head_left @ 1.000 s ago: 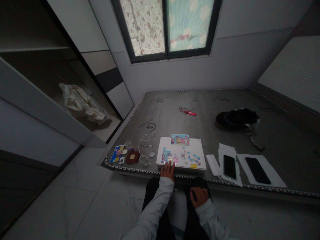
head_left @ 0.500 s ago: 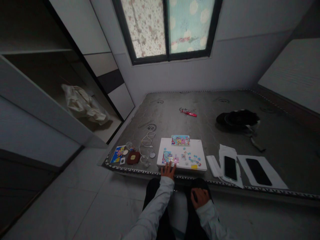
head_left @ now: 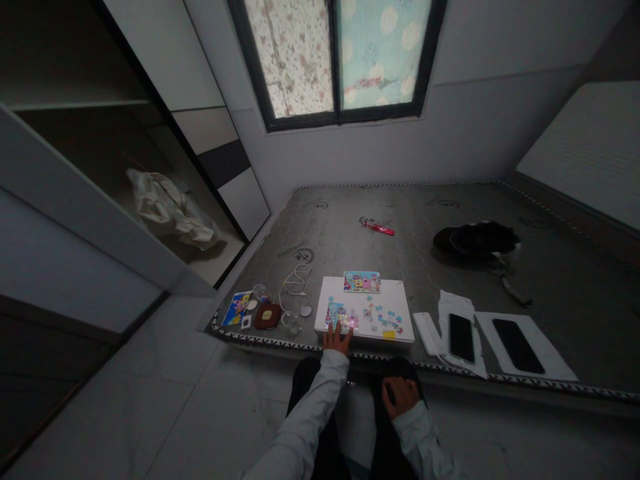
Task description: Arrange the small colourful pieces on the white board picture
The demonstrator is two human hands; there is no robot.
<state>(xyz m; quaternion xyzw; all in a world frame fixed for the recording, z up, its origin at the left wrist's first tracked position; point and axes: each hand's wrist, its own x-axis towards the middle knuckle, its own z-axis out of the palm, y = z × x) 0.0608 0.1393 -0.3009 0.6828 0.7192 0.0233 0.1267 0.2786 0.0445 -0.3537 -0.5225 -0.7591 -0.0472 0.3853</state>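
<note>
- Unmoved since earlier: left hand (head_left: 336, 339), fingers spread flat, gripping nothing, on puzzle (head_left: 361, 316) at board's (head_left: 400, 293) near edge.
- Right hand (head_left: 399, 395) on knee; grip cannot be told.
- Board at mattress's (head_left: 350, 227) near edge.

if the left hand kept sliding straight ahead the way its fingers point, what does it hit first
Probably the joined patch of jigsaw pieces on the white board; the left hand has its fingertips at that patch's near edge. Beyond it lies the small cartoon picture card.

A home bedroom: bare mattress (head_left: 450, 280), open wardrobe (head_left: 75, 173), papered window (head_left: 337, 57), tiled floor (head_left: 165, 407)
</note>
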